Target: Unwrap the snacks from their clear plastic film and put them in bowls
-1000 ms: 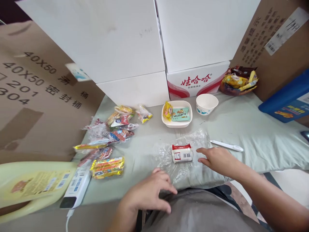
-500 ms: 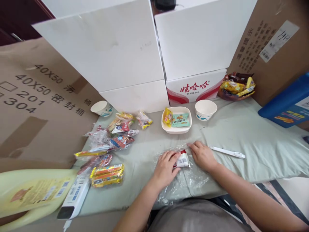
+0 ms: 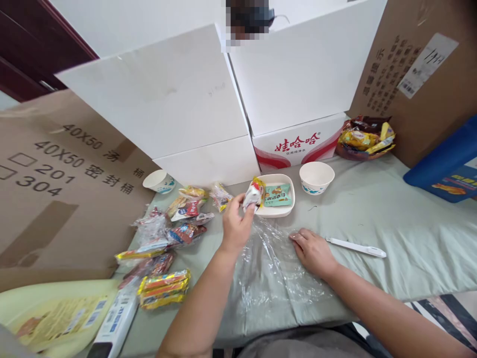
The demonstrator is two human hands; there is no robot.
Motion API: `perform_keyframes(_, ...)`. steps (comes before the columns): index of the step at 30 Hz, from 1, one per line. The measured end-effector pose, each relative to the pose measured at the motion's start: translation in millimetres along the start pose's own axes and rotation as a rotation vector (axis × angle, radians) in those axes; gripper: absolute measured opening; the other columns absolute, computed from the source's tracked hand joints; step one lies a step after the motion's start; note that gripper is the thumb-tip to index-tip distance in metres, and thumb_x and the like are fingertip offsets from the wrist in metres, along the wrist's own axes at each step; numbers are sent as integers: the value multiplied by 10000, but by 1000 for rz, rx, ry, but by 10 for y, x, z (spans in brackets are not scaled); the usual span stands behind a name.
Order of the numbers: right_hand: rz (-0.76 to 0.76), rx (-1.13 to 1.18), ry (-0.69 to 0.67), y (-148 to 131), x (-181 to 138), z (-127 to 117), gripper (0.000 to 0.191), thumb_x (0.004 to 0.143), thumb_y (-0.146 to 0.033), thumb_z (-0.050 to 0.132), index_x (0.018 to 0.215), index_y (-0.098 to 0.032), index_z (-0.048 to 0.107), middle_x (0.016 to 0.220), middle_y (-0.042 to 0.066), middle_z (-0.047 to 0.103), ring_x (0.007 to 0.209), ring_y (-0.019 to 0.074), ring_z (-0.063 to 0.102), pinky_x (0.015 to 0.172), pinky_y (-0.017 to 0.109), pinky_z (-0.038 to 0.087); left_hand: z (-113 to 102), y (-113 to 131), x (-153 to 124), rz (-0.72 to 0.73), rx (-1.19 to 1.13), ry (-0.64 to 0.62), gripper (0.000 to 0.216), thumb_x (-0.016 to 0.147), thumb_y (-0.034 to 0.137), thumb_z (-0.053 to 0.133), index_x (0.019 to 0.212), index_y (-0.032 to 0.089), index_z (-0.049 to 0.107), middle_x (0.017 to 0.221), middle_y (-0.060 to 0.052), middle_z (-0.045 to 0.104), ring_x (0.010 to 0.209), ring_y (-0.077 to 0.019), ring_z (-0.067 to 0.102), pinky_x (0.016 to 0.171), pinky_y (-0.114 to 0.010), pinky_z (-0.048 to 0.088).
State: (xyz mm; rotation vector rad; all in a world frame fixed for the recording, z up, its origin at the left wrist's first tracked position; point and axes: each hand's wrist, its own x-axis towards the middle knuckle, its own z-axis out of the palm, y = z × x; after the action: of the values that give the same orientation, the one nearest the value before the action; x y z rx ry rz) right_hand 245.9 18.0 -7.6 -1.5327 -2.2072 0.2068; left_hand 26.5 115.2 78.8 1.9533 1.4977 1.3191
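Observation:
My left hand (image 3: 238, 226) is closed around a small white-and-red snack packet (image 3: 252, 195), raised at the left edge of the white tray (image 3: 278, 213). In the tray lie a yellow-wrapped snack (image 3: 260, 185), partly hidden by the held packet, and a pale green packet (image 3: 278, 195). Clear plastic film (image 3: 276, 278) is spread over the cloth in front of me. My right hand (image 3: 313, 251) rests low at the film's upper right, its fingers closed on the edge. Just right of that hand lies a slim white cutter-like tool (image 3: 357, 247).
Left are piled snack packets (image 3: 186, 231) and a yellow-wrapped bundle (image 3: 164, 288). A paper bowl (image 3: 316, 178) stands right of the tray; another (image 3: 159, 182) leans at left. White boxes (image 3: 298, 74) line the back. A snack basket (image 3: 365, 139) and blue container (image 3: 447, 164) stand right.
My left hand has lifted the packet off the plastic film and carried it forward to the tray's left side. The right hand stays at the film's edge. The view has shifted slightly.

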Motion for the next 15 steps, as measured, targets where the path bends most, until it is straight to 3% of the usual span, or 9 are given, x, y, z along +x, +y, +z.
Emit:
perform_keyframes(3, -1, 9, 7, 8, -4, 0, 268, 946, -179, 425, 1068, -165, 664, 928, 89, 647, 854, 198, 610, 775, 315, 496, 356, 108, 228, 109, 138, 45, 492, 888, 501, 533, 1208, 128, 546, 1205, -173, 584, 1147, -284, 540, 1005, -457, 421)
perform_keyframes(6, -4, 6, 10, 8, -8, -2, 257, 943, -174, 431, 1046, -169, 666, 910, 82, 641, 844, 195, 597, 782, 311, 488, 557, 206, 119, 286, 179, -3, 482, 918, 433, 502, 1286, 122, 482, 1302, -193, 510, 1247, -291, 466, 1057, -469, 376)
perform_keyframes(10, 18, -44, 34, -7, -10, -12, 214, 906, -190, 481, 971, -150, 681, 985, 122, 647, 933, 245, 573, 856, 381, 468, 575, 211, -435, 685, 144, -548, 226, 924, 247, 450, 1045, 198, 636, 926, -73, 662, 918, -207, 616, 869, -357, 497)
perform_keyframes(12, 40, -91, 44, -23, -12, -12, 275, 892, -216, 513, 1118, -157, 659, 1187, 155, 614, 1120, 301, 524, 955, 453, 419, 514, 103, -701, 702, 228, -680, 221, 908, 224, 468, 1004, 203, 666, 937, -77, 678, 949, -218, 622, 882, -372, 496)
perform_keyframes(15, 84, -164, 16, -50, -10, 12, 504, 904, -316, 528, 1390, -190, 492, 1470, 165, 427, 1384, 367, 295, 1074, 556, 288, 340, -194, -909, 498, 446, -609, 369, 886, 326, 549, 1230, 203, 603, 1299, -139, 587, 1236, -314, 505, 1017, -510, 417)
